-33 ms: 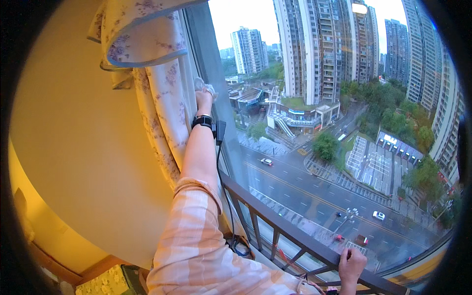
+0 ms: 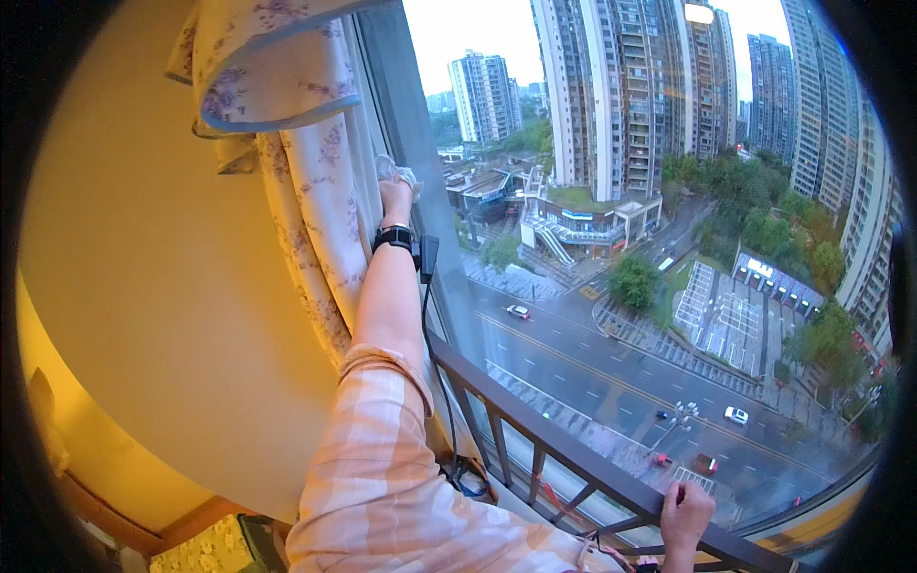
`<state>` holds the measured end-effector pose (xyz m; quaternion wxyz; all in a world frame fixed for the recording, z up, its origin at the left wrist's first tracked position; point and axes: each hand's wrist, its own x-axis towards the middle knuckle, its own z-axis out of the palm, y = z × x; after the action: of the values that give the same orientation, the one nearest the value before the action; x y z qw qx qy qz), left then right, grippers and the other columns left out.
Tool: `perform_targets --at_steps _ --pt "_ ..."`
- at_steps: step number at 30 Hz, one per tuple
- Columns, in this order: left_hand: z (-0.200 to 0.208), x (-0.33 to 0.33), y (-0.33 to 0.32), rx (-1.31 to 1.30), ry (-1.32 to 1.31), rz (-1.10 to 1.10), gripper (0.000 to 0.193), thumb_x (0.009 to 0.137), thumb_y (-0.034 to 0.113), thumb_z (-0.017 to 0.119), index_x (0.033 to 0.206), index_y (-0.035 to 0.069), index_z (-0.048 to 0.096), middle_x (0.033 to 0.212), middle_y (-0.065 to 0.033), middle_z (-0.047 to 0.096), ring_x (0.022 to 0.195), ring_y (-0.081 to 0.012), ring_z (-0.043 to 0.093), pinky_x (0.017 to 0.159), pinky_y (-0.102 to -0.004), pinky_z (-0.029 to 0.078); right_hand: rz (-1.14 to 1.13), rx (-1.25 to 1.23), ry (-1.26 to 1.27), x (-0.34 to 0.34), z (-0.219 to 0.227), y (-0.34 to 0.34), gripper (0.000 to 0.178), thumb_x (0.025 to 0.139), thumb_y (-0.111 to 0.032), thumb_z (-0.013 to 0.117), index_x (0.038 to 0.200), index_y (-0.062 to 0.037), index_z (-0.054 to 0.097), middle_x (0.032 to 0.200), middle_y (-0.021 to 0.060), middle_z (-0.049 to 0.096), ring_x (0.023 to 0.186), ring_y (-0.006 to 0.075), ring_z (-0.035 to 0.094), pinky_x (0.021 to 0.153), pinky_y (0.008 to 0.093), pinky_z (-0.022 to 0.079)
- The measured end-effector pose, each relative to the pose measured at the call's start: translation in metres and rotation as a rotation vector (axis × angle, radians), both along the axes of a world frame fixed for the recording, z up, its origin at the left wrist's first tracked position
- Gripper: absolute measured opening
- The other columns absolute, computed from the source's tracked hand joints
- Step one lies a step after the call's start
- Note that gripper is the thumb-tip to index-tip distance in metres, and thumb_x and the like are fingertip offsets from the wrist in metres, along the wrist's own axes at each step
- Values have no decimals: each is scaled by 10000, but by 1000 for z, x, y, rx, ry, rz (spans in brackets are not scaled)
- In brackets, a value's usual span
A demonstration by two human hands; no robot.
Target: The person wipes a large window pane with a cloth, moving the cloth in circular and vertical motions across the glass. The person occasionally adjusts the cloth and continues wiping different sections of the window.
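Observation:
My left hand [image 2: 395, 194] is stretched far out to the window frame's left side, closed around a crumpled whitish cloth [image 2: 409, 180]. The cloth is pressed near where the glass [image 2: 441, 239] meets the frame [image 2: 382, 86]. A black watch [image 2: 394, 236] circles that wrist, with a dark device and cable [image 2: 429, 258] beside it. Lower right, my right hand [image 2: 686, 516] is curled over the dark window railing [image 2: 564, 451]. Its fingertips are largely hidden.
A floral curtain [image 2: 310, 191] hangs left of my reaching arm, its upper part bunched outward. Behind it is a yellowish wall [image 2: 162, 286]. Cables [image 2: 468, 477] lie bundled below the railing. Through the glass, a street [image 2: 573, 353] and tall buildings appear far below and beyond.

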<state>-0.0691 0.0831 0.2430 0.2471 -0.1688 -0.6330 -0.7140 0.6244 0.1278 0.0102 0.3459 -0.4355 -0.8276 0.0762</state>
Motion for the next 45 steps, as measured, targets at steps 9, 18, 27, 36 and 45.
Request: perform_targets --at_steps 9,18,27,36,45 --pt "115 29 -2 -16 246 18 335 914 238 603 978 -90 624 891 -171 666 787 -287 642 658 -388 506 -27 -66 23 -7 3 1 202 832 -86 610 673 18 540 633 167 542 584 347 547 557 422 398" --pt "44 14 -15 -330 441 382 279 857 154 614 730 -92 649 723 -273 641 710 -400 642 649 -464 466 -52 -103 -10 -8 3 5 206 861 -96 591 696 16 536 635 184 533 586 365 538 565 428 396" --pt "-119 31 -27 -723 130 395 343 837 240 618 700 -73 660 759 -273 646 794 -407 651 720 -478 490 -45 -84 -19 -9 4 4 181 849 -70 602 702 8 529 607 154 523 555 324 540 546 409 401" --pt "-244 47 -12 33 -570 -337 278 928 200 553 979 -64 627 807 -117 654 738 -243 652 596 -377 504 -37 -22 -17 -5 -2 4 191 849 -93 620 693 -6 550 604 141 534 544 315 542 537 409 403" --pt "-138 151 -5 65 -62 -520 247 964 273 516 877 67 622 584 -8 550 412 -89 465 340 -258 282 -23 -11 -35 -8 4 -1 207 840 -96 627 675 -7 541 596 141 520 537 320 538 530 408 399"
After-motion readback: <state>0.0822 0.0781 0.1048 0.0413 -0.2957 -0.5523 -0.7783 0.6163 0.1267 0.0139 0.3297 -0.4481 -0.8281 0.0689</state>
